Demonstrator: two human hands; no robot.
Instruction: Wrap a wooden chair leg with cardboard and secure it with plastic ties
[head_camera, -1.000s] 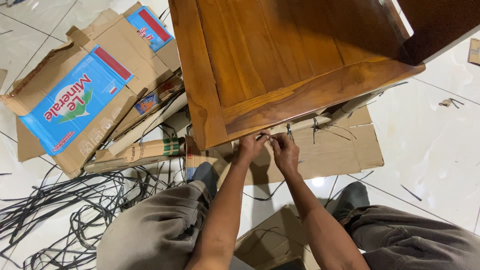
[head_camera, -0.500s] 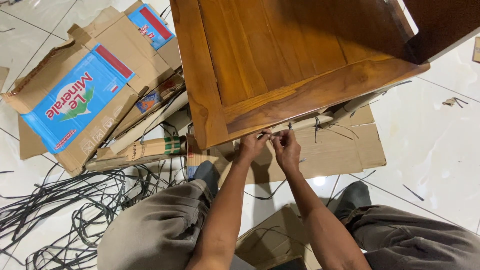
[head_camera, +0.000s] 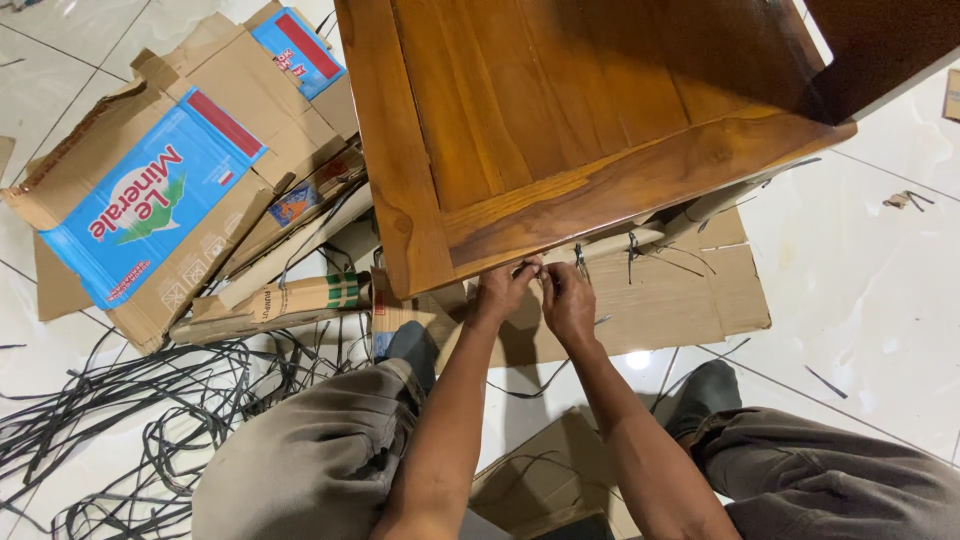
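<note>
Hands meet at the near edge of a wooden table top (head_camera: 560, 130) in the head view, the only view there is. The left hand (head_camera: 503, 290) and the right hand (head_camera: 567, 300) are drawn close together, fingertips almost touching, and both seem to pinch something thin and dark right under the table's rim; it looks like one of the black plastic straps (head_camera: 632, 258) that hang there, though the piece between the fingers is too small to make out for sure. Neither hand is spread flat; the fingers are curled inward over that spot.

Along the same edge, just to the right of the hands, a few black strap ends stick out and trail over a flat cardboard sheet (head_camera: 690, 300) lying on the white tiled floor (head_camera: 870, 290). A pale cardboard-wrapped part (head_camera: 620, 243) shows beneath the rim, so some packing is apparently still on the underside.

As for progress, much of the unwrapping looks done: the polished top is bare, a torn blue-and-brown carton (head_camera: 150, 210) lies opened out on the left, a rolled cardboard tube (head_camera: 290, 300) rests beside it, and a big tangle of loose black straps (head_camera: 130, 420) is heaped by the person's left knee (head_camera: 330, 450). What seems left is the handful of straps and the cardboard under the near edge, where the hands are working.
</note>
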